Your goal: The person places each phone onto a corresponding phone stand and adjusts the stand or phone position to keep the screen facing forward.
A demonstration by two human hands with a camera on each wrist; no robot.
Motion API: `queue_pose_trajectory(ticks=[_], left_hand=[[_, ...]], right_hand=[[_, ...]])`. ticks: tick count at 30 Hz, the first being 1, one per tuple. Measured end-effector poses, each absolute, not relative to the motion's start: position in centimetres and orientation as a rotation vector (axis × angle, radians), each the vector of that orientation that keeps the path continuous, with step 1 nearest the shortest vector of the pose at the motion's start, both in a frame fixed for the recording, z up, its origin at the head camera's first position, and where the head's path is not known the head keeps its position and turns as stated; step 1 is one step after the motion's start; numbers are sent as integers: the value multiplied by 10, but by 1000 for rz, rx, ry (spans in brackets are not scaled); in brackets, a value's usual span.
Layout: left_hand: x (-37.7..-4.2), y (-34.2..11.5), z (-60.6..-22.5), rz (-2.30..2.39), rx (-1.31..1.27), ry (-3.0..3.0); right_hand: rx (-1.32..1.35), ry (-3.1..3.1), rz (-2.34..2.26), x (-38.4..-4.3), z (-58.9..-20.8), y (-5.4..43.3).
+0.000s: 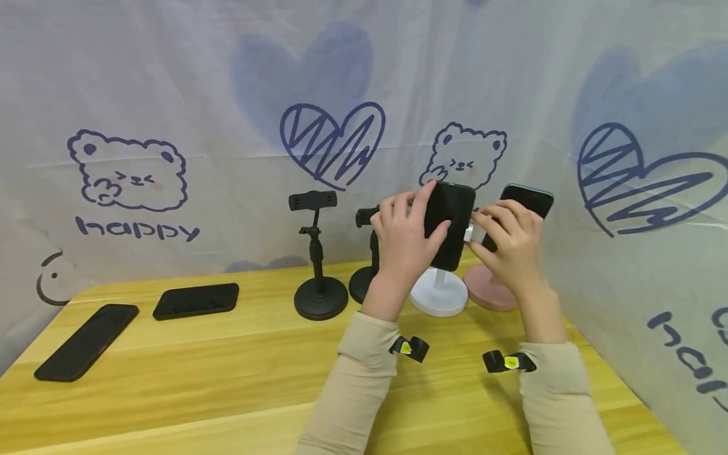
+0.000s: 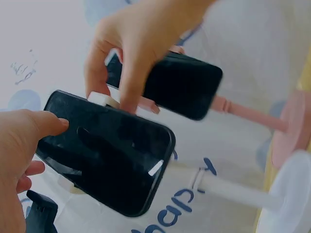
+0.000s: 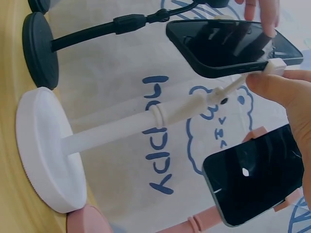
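A black smartphone (image 1: pixel 457 215) sits against the head of the white phone stand (image 1: pixel 439 298). My left hand (image 1: pixel 400 237) holds this phone by its left side, thumb across the screen. On the phone's other edge, my right hand (image 1: pixel 514 246) pinches the stand's white clamp jaw (image 2: pixel 103 99) between thumb and fingers. The jaw touches the phone's edge in the right wrist view. Behind my right hand, a second phone (image 3: pixel 255 177) is clamped in the pink stand (image 1: pixel 490 289). What the clamp's far side does is hidden by the phone.
Two black phone stands (image 1: pixel 320 297) stand left of the white one; the nearer-to-hand one (image 1: pixel 361 287) is partly covered by my left arm. Two more phones, one (image 1: pixel 196 301) near the back and one (image 1: pixel 88 342) farther left, lie on the wooden table (image 1: pixel 227 379). A printed cloth (image 1: pixel 239 82) hangs behind.
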State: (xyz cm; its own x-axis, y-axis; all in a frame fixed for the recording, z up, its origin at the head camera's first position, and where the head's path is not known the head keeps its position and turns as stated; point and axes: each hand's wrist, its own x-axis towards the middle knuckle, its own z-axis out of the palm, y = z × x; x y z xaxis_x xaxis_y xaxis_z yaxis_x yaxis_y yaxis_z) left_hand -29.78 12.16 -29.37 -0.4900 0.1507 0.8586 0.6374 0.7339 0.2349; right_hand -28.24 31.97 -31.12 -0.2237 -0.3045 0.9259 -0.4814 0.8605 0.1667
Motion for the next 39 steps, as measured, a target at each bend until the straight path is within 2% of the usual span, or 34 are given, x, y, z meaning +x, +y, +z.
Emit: queue_pose_trajectory(ticks=[19,39], left_hand=[[-297,80,-302,-551,-817,-1991],[-269,14,-304,-345,-948,-1980]], right_hand=[[590,-1876,196,-270,-300,327],[562,-1733,299,-256,-283,317]])
